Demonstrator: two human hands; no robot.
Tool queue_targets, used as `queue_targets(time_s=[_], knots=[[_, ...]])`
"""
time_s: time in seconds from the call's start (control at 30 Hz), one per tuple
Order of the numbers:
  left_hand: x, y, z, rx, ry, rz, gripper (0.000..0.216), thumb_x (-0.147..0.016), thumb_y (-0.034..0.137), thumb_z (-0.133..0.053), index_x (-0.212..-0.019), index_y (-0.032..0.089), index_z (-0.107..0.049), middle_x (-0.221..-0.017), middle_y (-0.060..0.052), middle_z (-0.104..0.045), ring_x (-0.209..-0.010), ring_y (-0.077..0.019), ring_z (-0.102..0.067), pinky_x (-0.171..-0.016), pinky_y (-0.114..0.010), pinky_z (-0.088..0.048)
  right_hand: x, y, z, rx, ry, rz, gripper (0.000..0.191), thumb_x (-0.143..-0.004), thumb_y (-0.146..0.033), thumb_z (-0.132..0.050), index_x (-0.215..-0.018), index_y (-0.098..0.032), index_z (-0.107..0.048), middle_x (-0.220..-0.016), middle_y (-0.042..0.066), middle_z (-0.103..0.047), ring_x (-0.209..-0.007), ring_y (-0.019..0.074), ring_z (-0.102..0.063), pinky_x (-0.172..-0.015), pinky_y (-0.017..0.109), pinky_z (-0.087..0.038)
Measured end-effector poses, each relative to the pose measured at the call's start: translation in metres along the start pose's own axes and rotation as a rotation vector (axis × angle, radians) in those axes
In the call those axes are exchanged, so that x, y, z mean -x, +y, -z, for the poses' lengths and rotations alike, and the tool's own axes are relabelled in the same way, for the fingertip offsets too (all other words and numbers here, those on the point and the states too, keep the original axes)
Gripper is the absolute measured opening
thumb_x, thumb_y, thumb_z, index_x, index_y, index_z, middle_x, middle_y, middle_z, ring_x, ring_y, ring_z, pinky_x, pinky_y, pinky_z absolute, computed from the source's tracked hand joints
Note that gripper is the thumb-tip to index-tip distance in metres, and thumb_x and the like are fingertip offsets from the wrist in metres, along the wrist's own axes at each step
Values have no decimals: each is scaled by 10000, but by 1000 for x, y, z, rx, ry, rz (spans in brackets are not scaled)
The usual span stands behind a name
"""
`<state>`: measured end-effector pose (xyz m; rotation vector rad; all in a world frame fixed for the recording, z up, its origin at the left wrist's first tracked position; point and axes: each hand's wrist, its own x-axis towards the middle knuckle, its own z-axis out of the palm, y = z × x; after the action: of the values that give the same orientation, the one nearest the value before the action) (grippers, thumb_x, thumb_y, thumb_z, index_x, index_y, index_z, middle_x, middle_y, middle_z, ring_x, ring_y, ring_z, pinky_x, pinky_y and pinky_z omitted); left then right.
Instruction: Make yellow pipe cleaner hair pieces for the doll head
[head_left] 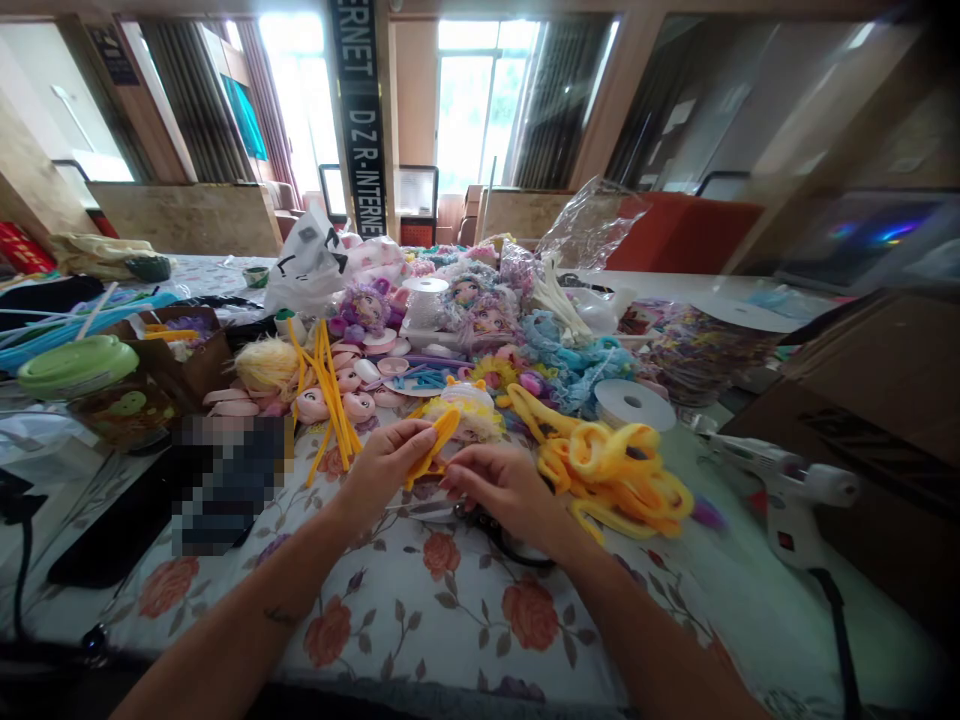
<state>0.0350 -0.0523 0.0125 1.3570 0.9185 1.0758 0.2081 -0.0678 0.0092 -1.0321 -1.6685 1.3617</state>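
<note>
My left hand (390,460) is closed, thumb and fingers pinching a bent yellow chenille stem (444,432) that looks thick and fuzzy. My right hand (506,490) is closed beside it, its fingertips pinched at the stem's lower end; exactly what they grip is partly hidden. Just beyond my hands sits a small doll head with yellow hair (469,410). Under my right hand lie black-handled scissors (499,530), mostly covered. A tangled heap of thick yellow chenille (615,470) is to the right. Thin yellow stems (330,390) lie left of my hands.
A white glue gun (787,490) with a black cord stands at the right, near a cardboard box (862,440). Doll heads, ribbon rolls and a white spool (634,405) crowd the middle. A green-lidded jar (90,380) and a black phone-like slab (124,520) are left.
</note>
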Motion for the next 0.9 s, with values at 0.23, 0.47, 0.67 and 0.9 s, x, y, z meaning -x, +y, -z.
queue_targets(time_s=[0.23, 0.47, 0.67, 0.9], knots=[[2, -3, -3, -495, -86, -123, 279, -868, 385, -496, -796, 160, -645, -570, 31, -506, -511, -96, -439, -475, -201, -330, -8, 10, 19, 52, 217, 58, 295, -778, -457, -651, -844, -172, -614, -603, -29, -556, -492, 96, -475, -437, 210, -379], [-3, -13, 3, -393, -335, 22, 348, -871, 476, -457, -723, 171, -534, -575, 37, -454, -489, -96, -415, -448, -209, -313, -5, 6, 16, 153, 135, 109, 239, -829, -417, -596, -801, -180, -605, -640, -18, -569, -542, 106, -476, -489, 214, -378], [-1, -20, 2, -330, -370, 50, 376, -883, 519, -419, -684, 201, -400, -573, 52, -352, -487, -91, -319, -430, -222, -260, 0, -5, 16, 483, 116, 164, 239, -864, -327, -538, -717, -174, -647, -604, -4, -552, -561, 121, -452, -503, 222, -336], [-3, -18, 3, -50, -376, 217, 418, -846, 571, -467, -684, 192, -394, -595, 59, -332, -465, -64, -263, -406, -211, -206, -1, -3, 23, 376, 157, 139, 299, -848, -404, -552, -684, -164, -622, -557, -14, -499, -501, 107, -406, -450, 225, -306]])
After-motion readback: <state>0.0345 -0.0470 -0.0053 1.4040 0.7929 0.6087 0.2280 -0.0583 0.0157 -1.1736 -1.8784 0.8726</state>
